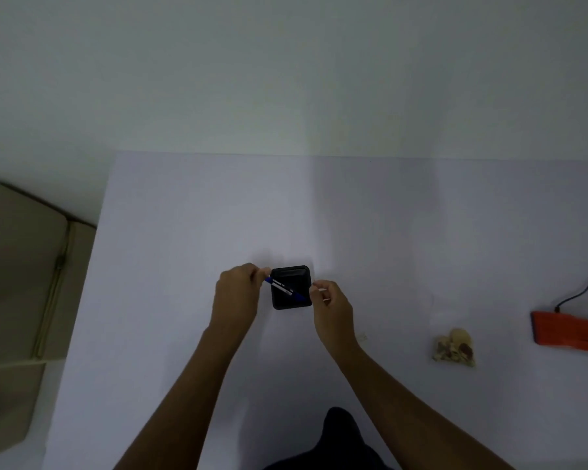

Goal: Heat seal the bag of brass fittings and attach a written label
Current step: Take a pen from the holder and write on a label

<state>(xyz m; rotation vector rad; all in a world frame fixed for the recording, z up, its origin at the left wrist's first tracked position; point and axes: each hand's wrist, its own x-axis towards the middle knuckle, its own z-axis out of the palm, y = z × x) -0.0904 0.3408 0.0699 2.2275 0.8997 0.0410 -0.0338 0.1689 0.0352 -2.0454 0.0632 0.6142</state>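
While the bag of brass fittings lies on the pale table at the right, well apart from both hands, it is touched by nothing. Just beyond it, at the right edge, an orange heat sealer is seen with a dark cable running from its far side. Near the table's middle, a blue pen is held slantwise above a small black square box. 1 end is pinched by the left hand; the other end is met by the curled fingers of the right hand. A beige padded seat stands beside the table's left edge.
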